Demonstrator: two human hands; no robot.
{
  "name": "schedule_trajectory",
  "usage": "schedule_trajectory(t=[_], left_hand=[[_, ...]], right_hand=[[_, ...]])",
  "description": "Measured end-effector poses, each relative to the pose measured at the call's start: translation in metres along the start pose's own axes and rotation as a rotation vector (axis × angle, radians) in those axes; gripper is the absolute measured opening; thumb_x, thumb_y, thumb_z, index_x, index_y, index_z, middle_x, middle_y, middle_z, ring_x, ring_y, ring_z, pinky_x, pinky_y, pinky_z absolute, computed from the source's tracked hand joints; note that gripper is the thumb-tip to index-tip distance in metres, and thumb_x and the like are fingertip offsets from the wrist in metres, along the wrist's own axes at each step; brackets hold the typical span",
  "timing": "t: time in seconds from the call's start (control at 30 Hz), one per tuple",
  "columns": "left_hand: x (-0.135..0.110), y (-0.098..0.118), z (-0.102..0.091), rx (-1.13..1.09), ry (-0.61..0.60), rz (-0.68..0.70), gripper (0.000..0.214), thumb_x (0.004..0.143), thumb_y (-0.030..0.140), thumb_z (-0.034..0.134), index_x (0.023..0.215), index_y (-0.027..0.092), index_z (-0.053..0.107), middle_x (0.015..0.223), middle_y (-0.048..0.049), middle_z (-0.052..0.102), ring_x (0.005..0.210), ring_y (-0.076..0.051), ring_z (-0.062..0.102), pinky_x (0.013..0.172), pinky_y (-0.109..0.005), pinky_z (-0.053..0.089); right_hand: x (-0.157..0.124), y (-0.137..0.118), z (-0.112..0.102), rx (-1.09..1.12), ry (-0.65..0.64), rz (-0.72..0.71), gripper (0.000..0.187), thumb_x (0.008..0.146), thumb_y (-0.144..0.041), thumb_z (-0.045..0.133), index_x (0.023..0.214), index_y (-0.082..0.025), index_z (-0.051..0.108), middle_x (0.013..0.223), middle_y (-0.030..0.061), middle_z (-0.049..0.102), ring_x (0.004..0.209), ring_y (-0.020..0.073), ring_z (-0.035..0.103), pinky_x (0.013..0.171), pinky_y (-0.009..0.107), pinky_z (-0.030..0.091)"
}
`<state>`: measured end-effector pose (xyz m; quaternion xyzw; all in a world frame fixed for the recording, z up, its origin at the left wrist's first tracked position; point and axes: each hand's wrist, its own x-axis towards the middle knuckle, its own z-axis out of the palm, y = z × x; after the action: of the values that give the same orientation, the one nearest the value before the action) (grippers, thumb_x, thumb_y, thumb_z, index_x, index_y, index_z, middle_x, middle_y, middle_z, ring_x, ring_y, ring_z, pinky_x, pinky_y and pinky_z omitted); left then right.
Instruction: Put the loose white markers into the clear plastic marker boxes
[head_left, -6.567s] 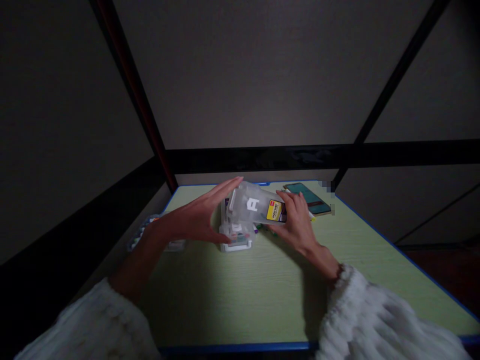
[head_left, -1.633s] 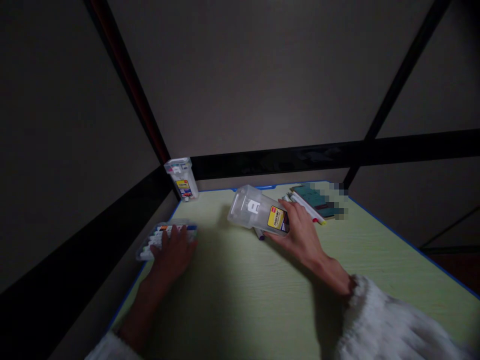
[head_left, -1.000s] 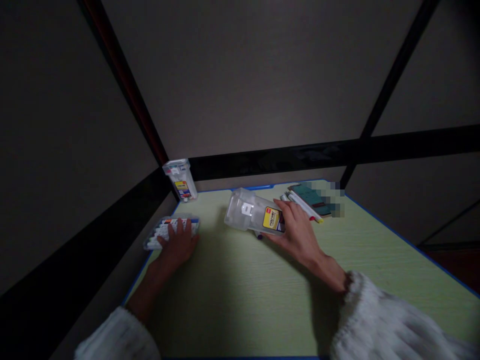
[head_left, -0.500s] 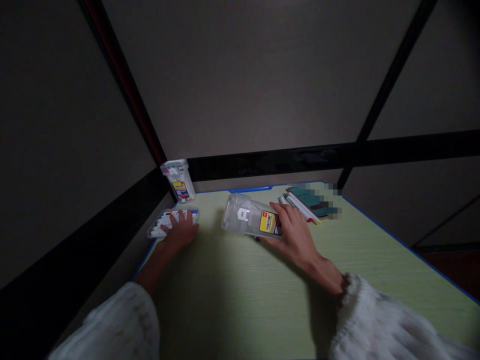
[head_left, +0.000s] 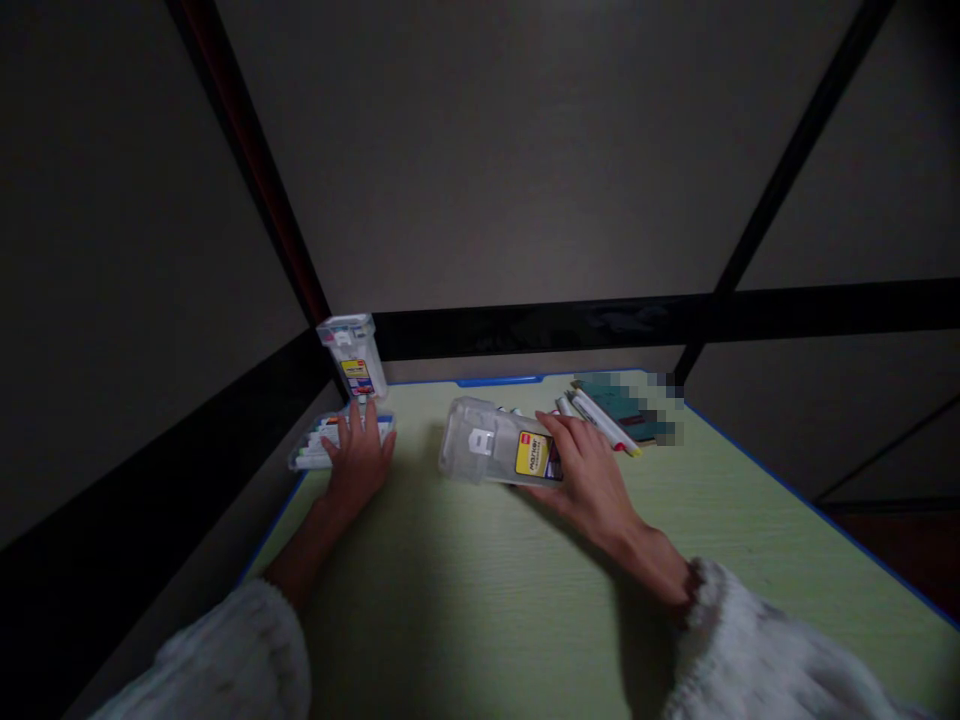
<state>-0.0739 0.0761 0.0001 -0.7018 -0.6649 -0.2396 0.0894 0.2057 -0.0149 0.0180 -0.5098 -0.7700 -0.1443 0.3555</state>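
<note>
My right hand is closed around a clear plastic marker box with a yellow label, lying on its side on the green table. My left hand lies flat, fingers spread, on a flat tray of coloured markers near the table's left edge. Both sleeves are white and fluffy.
A second clear box with a yellow label stands upright at the far left corner. Loose markers and a dark green book lie at the far right. Black frame bars run behind and beside the table.
The box in my right hand has come down from a tilt to lie flat on the table. My left hand has stayed on the marker tray, its fingers spreading a little.
</note>
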Motion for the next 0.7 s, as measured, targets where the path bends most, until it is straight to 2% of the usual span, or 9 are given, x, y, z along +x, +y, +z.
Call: schedule_trajectory(t=[0.07,0.13,0.23,0.33,0.43,0.53,0.7], left_hand=[[0.0,0.006,-0.005,-0.185,0.096,0.088,0.054,0.085,0.032,0.037,0.131,0.006,0.03,0.138,-0.0232,0.028,0.128,-0.038,0.024,0.098,-0.064,0.018],[-0.004,0.016,-0.011,-0.263,0.115,0.142,0.049,0.087,0.034,0.032,0.13,0.01,0.031,0.136,-0.0174,0.034,0.127,-0.028,0.029,0.103,-0.049,0.024],[-0.015,0.036,-0.019,-0.642,0.152,0.211,0.047,0.086,0.04,0.034,0.122,0.01,0.04,0.125,-0.0154,0.045,0.118,-0.025,0.042,0.101,-0.042,0.032],[-0.03,0.057,-0.027,-0.978,0.066,0.131,0.045,0.086,0.044,0.036,0.118,0.014,0.044,0.12,-0.0124,0.05,0.105,-0.022,0.052,0.093,-0.039,0.04],[-0.04,0.07,-0.034,-1.246,-0.089,0.008,0.05,0.086,0.049,0.035,0.123,0.016,0.038,0.118,-0.0118,0.052,0.095,-0.02,0.057,0.083,-0.035,0.046],[-0.046,0.074,-0.039,-1.33,-0.203,-0.06,0.061,0.082,0.056,0.037,0.13,0.019,0.03,0.119,-0.0103,0.051,0.095,-0.02,0.057,0.079,-0.032,0.047],[-0.05,0.072,-0.043,-1.231,-0.281,-0.059,0.072,0.076,0.059,0.046,0.133,0.019,0.029,0.122,-0.0102,0.049,0.099,-0.021,0.055,0.084,-0.032,0.044]], right_hand=[[0.0,0.0,-0.001,0.0,-0.008,0.004,0.067,0.071,-0.04,0.061,0.127,-0.014,0.035,0.112,0.0152,0.053,0.102,0.0295,0.047,0.082,0.043,0.04],[0.0,0.0,-0.002,-0.005,-0.013,0.003,0.067,0.071,-0.039,0.062,0.127,-0.014,0.036,0.113,0.0155,0.052,0.101,0.0293,0.047,0.082,0.042,0.04],[-0.001,0.001,-0.002,-0.013,-0.014,-0.007,0.068,0.072,-0.039,0.06,0.129,-0.015,0.034,0.114,0.0151,0.051,0.102,0.0298,0.046,0.083,0.043,0.039],[-0.001,0.001,-0.003,-0.033,-0.023,-0.016,0.068,0.072,-0.038,0.058,0.131,-0.015,0.032,0.114,0.0151,0.051,0.104,0.03,0.045,0.084,0.044,0.037],[-0.001,-0.001,-0.004,-0.082,-0.048,-0.021,0.067,0.073,-0.036,0.058,0.131,-0.015,0.032,0.114,0.0151,0.051,0.104,0.0298,0.045,0.089,0.047,0.033],[-0.001,-0.002,-0.005,-0.122,-0.069,-0.034,0.065,0.074,-0.033,0.057,0.132,-0.018,0.032,0.115,0.0138,0.051,0.105,0.0294,0.045,0.095,0.05,0.027],[0.0,-0.005,-0.007,-0.146,-0.111,-0.052,0.065,0.073,-0.028,0.057,0.132,-0.019,0.032,0.117,0.0113,0.051,0.108,0.0291,0.044,0.098,0.052,0.022]])
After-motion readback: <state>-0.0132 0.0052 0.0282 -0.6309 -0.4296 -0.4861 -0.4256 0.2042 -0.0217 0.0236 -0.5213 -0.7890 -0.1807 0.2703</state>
